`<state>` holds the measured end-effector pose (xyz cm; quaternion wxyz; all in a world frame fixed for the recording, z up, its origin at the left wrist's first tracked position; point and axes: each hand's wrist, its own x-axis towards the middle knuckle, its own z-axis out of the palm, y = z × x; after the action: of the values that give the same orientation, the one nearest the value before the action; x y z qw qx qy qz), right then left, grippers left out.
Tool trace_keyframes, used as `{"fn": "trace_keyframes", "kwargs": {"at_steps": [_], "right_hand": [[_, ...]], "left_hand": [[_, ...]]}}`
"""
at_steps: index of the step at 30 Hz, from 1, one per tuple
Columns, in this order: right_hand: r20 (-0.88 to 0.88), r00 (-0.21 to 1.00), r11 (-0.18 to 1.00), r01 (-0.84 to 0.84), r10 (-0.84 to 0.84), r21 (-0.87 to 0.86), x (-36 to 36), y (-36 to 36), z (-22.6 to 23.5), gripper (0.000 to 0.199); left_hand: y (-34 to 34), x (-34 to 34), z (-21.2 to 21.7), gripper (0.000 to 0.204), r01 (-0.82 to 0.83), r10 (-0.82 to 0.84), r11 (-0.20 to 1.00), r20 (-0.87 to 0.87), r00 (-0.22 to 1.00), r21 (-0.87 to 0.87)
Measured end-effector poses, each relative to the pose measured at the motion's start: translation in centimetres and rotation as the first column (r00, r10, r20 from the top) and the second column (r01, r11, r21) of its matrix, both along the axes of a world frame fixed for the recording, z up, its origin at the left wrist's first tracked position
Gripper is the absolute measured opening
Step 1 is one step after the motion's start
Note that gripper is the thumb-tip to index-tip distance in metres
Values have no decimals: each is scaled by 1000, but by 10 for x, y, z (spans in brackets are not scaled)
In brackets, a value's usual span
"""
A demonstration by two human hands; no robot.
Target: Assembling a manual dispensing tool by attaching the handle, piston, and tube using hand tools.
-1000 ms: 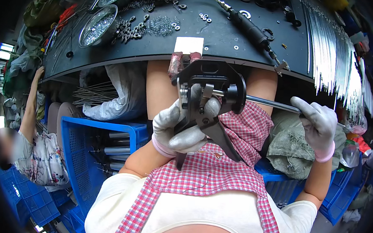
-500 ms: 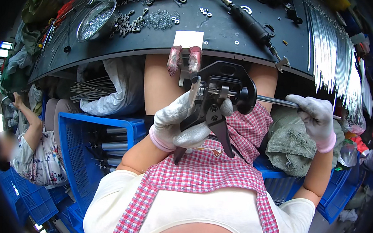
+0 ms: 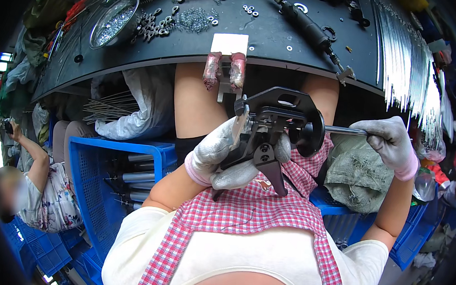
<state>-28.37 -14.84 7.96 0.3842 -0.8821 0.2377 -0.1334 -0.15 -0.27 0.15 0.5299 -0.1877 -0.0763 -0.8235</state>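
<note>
My left hand (image 3: 211,157), in a grey-white glove, is closed around the handle of a black caulking gun frame (image 3: 282,112) held over my lap. Its trigger (image 3: 270,171) points down toward my apron, and a round black plate (image 3: 312,132) stands at its right side. A shiny metal rod (image 3: 346,131) runs out from that plate to the right. My right hand (image 3: 390,142), gloved too, pinches this rod with its fingers curled. The rod's far end is hidden by the hand.
On the dark bench (image 3: 192,43) lie a bowl of small metal parts (image 3: 115,23), springs, washers, a black power tool (image 3: 308,30) and a bundle of rods (image 3: 405,59). A padded metal fixture (image 3: 226,72) juts from its edge. Left stands a blue crate (image 3: 86,196) of grey tubes; another person sits beyond.
The caulking gun frame has tilted and its plate has shifted slightly right and down. My right hand has moved a little right along with the rod, whose tip no longer shows beyond it.
</note>
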Motion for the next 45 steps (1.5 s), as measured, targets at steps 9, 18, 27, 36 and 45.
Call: {"fn": "trace_keyframes", "kwargs": {"at_steps": [9, 18, 27, 36, 45], "right_hand": [[10, 999, 953, -27, 31, -303, 7, -2, -8, 27], [47, 999, 924, 5, 14, -381, 11, 5, -21, 27], [5, 1000, 816, -22, 30, -578, 11, 7, -2, 31], [-23, 999, 671, -36, 28, -740, 8, 9, 0, 35], [56, 998, 994, -14, 20, -108, 6, 14, -12, 28]], "left_hand": [[7, 4, 10, 91, -56, 20, 984, 206, 978, 169], [11, 2, -1, 88, -91, 75, 993, 197, 978, 77], [15, 0, 16, 78, -141, 70, 978, 394, 916, 154], [22, -3, 18, 84, -142, 69, 977, 401, 913, 157], [23, 1, 22, 80, -72, 3, 989, 464, 886, 132]]}}
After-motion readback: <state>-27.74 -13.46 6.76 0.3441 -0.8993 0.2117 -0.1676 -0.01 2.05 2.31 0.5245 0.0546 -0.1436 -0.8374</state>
